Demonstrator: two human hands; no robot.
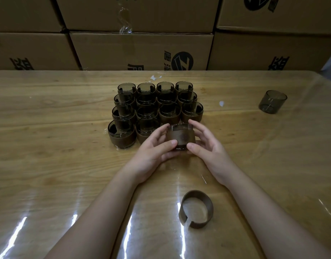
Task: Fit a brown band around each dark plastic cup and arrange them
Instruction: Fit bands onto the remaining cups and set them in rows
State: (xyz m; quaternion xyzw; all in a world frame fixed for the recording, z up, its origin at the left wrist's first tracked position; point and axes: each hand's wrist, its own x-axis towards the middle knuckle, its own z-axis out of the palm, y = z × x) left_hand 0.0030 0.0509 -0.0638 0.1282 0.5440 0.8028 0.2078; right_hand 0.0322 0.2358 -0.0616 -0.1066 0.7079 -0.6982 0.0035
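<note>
- Bench: light wood-grain top that fills the lower two thirds of the view. It is covered by a clear glossy film that shows bright streaks of reflected light near the front edge.
- Cardboard boxes: a stacked wall of brown cartons directly behind the bench, with dark printed marks and strips of clear tape.
- Banded cups: dark translucent plastic cups, each with a brown band round its lower body. They stand upright and packed close at the middle of the bench: three full rows of four, then a near row of two at the left.
- Held cup: a dark cup wrapped in a brown band, just right of the near row's second cup. Whether it rests on the bench or is lifted clear cannot be told.
- Left hand: grips the held cup from the left, with its fingers curled round the far side and its thumb on the near side.
- Right hand: grips the same cup from the right, with its fingers curled over the rim side and its thumb pressed low on the near wall.
- Loose band: a brown split ring on its edge near the front of the bench, between the forearms, with its gap facing the viewer.
- Bare cup: an unbanded dark cup standing alone at the far right, well apart from the rest.
- White scraps: small flecks behind the group and one to its right.
</note>
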